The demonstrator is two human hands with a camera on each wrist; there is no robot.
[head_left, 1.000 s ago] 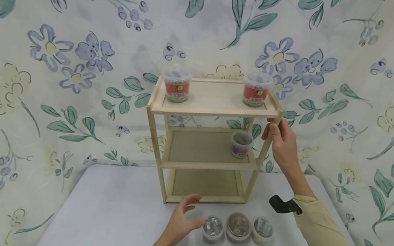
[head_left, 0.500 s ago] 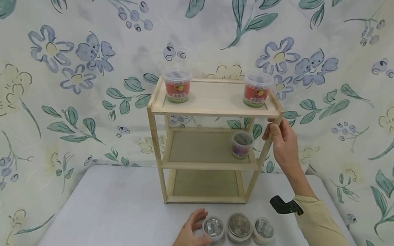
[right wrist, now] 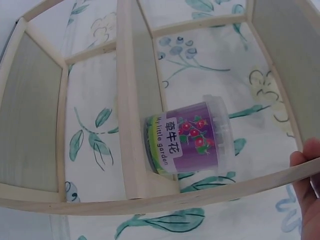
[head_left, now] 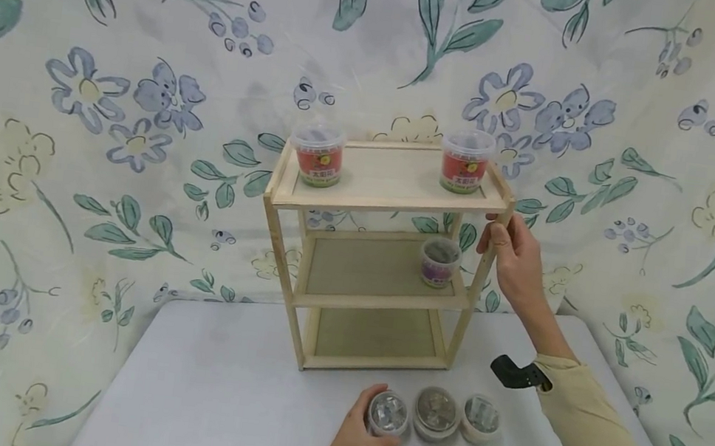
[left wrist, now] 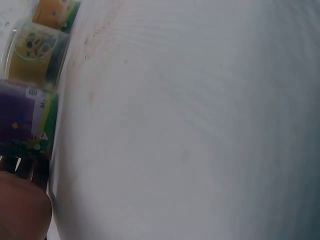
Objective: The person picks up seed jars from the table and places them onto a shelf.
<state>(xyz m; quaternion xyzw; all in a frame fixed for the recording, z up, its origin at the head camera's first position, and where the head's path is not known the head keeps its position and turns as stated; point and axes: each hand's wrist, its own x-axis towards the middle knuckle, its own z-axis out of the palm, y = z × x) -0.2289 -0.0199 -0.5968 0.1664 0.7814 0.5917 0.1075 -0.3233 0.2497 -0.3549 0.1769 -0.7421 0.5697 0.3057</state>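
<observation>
My left hand [head_left: 359,439] curls its fingers and thumb round the leftmost small plastic tub [head_left: 388,414] on the table. In the left wrist view this tub [left wrist: 20,120] shows a purple and green label, with part of the hand [left wrist: 22,207] at its base. My right hand [head_left: 514,257] grips the right front post of a three-tier wooden rack [head_left: 381,302], just below the top shelf. On the middle shelf, at the right, stands a purple-labelled tub [right wrist: 187,137] with a clear lid and the words "My little garden".
Beside the left hand's tub stand a wider tub [head_left: 437,413] and another small tub [head_left: 480,419]. Two red-labelled tubs, a left one [head_left: 319,155] and a right one [head_left: 465,162], sit on the top shelf. Floral sheeting [head_left: 128,239] hangs behind the white table [head_left: 210,383].
My left hand has moved right to the leftmost tub on the table and closed its fingers round it. The right hand has stayed on the post.
</observation>
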